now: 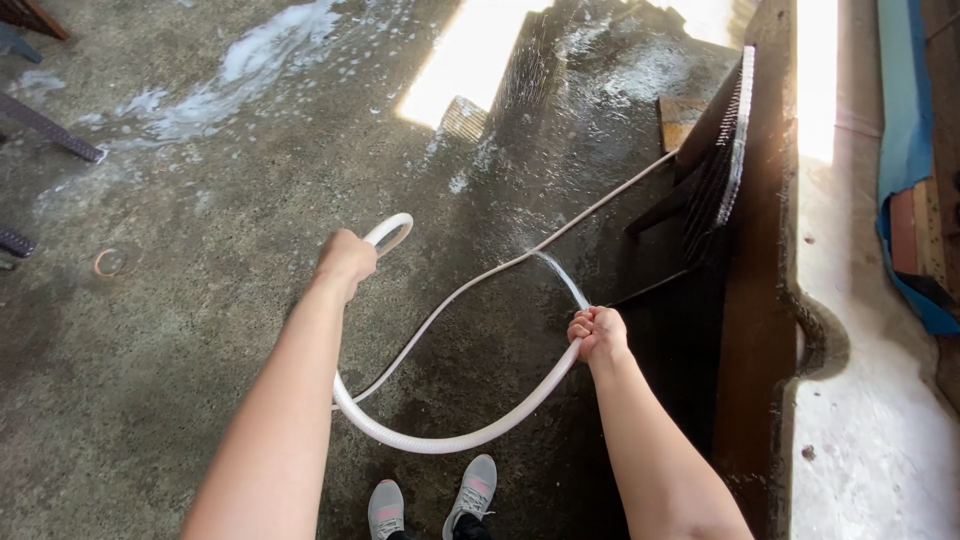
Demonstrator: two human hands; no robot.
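Observation:
A white hose loops low in front of me over the wet concrete floor. My right hand is closed around its end, and water sprays out to the upper left. My left hand grips another stretch of the same hose, where it bends into a small loop. A thinner part of the hose runs away toward a dark metal rack at the right. My grey shoes show at the bottom.
Soapy foam lies on the floor at the upper left. A dark drain channel runs beside a raised pale ledge on the right. Dark metal legs stand at the far left. A small ring lies on the floor.

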